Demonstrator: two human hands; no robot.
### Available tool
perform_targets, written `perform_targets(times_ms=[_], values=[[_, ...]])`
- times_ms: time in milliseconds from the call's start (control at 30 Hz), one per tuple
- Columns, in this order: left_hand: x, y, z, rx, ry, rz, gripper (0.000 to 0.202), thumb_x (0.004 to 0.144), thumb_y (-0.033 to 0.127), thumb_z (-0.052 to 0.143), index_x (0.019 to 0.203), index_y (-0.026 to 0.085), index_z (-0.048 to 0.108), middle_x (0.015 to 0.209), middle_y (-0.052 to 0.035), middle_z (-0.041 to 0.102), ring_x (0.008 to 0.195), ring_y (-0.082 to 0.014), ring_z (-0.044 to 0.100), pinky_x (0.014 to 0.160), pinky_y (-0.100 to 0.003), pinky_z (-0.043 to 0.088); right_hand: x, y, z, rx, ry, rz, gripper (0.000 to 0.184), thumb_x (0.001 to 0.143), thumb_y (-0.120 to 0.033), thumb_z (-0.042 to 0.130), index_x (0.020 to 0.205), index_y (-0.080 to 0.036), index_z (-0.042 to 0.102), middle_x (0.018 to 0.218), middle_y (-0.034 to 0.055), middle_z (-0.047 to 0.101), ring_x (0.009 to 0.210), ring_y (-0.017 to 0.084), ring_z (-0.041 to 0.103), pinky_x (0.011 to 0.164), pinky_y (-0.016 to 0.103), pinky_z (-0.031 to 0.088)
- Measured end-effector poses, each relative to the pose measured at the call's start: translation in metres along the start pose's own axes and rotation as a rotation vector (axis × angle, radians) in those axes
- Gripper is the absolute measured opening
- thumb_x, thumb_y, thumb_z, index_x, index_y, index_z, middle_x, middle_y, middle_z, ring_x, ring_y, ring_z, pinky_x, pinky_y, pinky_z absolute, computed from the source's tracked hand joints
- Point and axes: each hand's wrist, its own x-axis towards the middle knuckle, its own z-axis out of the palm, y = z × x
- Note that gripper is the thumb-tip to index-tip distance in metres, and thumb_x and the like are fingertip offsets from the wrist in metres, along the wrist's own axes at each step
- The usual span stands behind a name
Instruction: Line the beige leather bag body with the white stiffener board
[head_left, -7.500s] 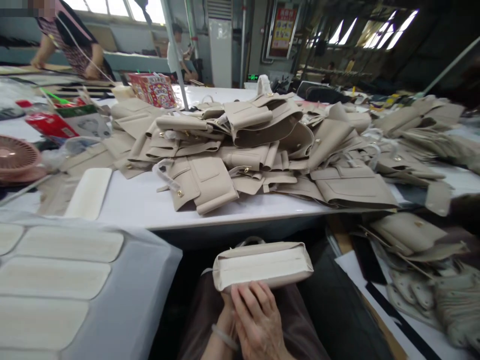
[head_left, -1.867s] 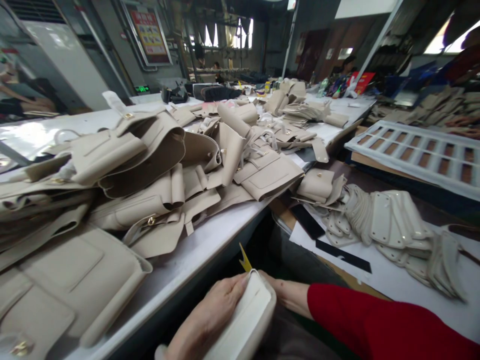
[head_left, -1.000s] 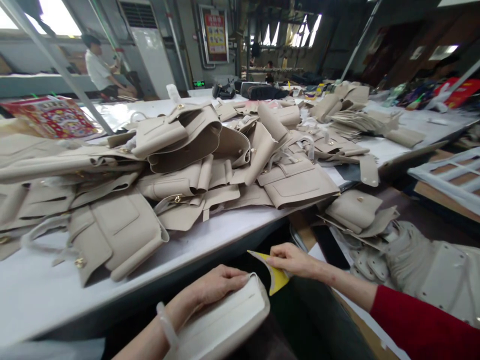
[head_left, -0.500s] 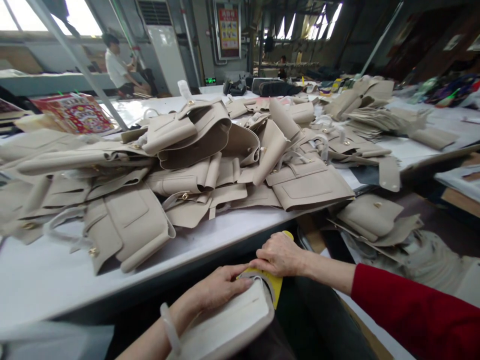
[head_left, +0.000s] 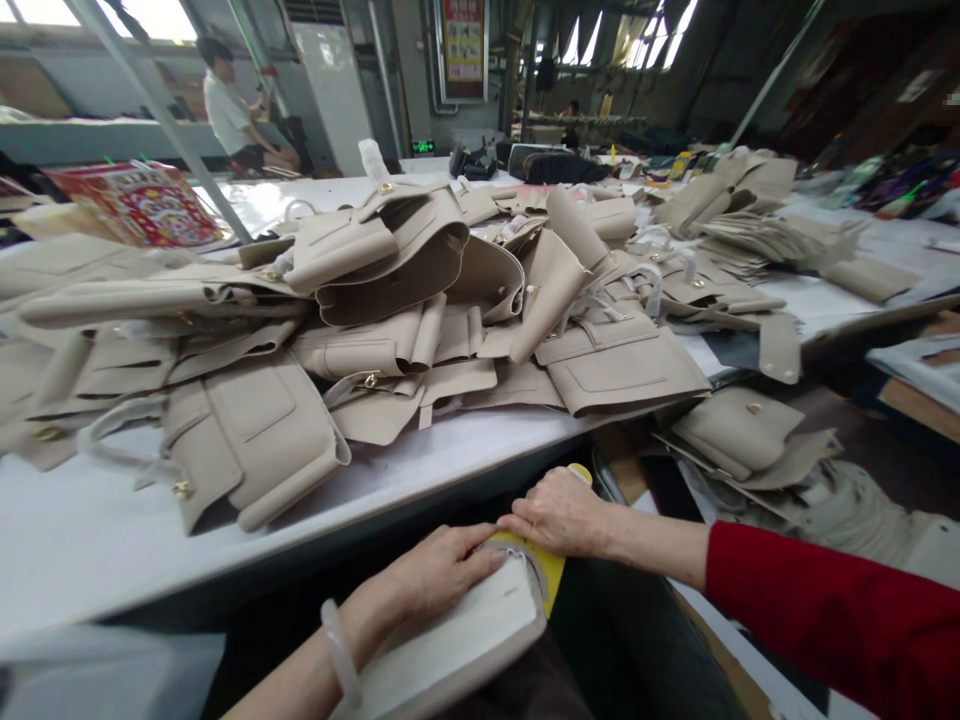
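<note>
A beige bag body (head_left: 465, 625) with a pale inside or side face lies across my lap, below the table edge. My left hand (head_left: 435, 570) lies over its upper edge, thumb bent toward the end, gripping it. My right hand (head_left: 559, 512) is closed around a yellow tool (head_left: 553, 580) with a curved inner edge. The tool's yellow end pokes out above the fist, and its curved part sits against the rounded end of the bag body. The fingertips of both hands meet at the tool. How the tool touches the bag underneath is hidden.
A white-topped table (head_left: 420, 460) carries a heap of beige bags (head_left: 255, 420) with gold clasps and wrapped handles. More bag pieces (head_left: 739, 435) are stacked low at the right. A red printed bag (head_left: 150, 205) stands at the left, and a person (head_left: 229, 110) sits farther back.
The view has shifted slightly, so the table and heap sit a little higher. Both hands, the bag body and the yellow tool keep nearly the same positions.
</note>
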Motion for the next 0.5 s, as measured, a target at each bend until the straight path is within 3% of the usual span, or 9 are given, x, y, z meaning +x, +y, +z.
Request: perform_targets(times_ms=[333,500], values=[[0.0,-0.007,0.008,0.109,0.071,0.027,0.045,0.097,0.055,0.038,0.12,0.029,0.065,0.106,-0.0028,0.072,0.089,-0.0209,0.065,0.083,-0.029,0.045,-0.007,-0.01,-0.001,-0.007,-0.058,0.046,0.057,0.104,-0.049,0.026,0.077,-0.024,0.069,0.071,0.0045,0.077,0.065,0.026,0.074,0.051,0.035,0.019],[-0.001,-0.006,0.01,0.186,0.064,0.039,0.044,0.098,0.056,0.034,0.112,0.03,0.067,0.102,-0.002,0.073,0.087,-0.0203,0.066,0.078,-0.029,0.044,-0.017,-0.027,0.0,0.019,-0.12,0.171,0.056,0.104,-0.048,0.026,0.078,-0.025,0.071,0.074,0.0048,0.078,0.068,0.029,0.074,0.051,0.034,0.026]])
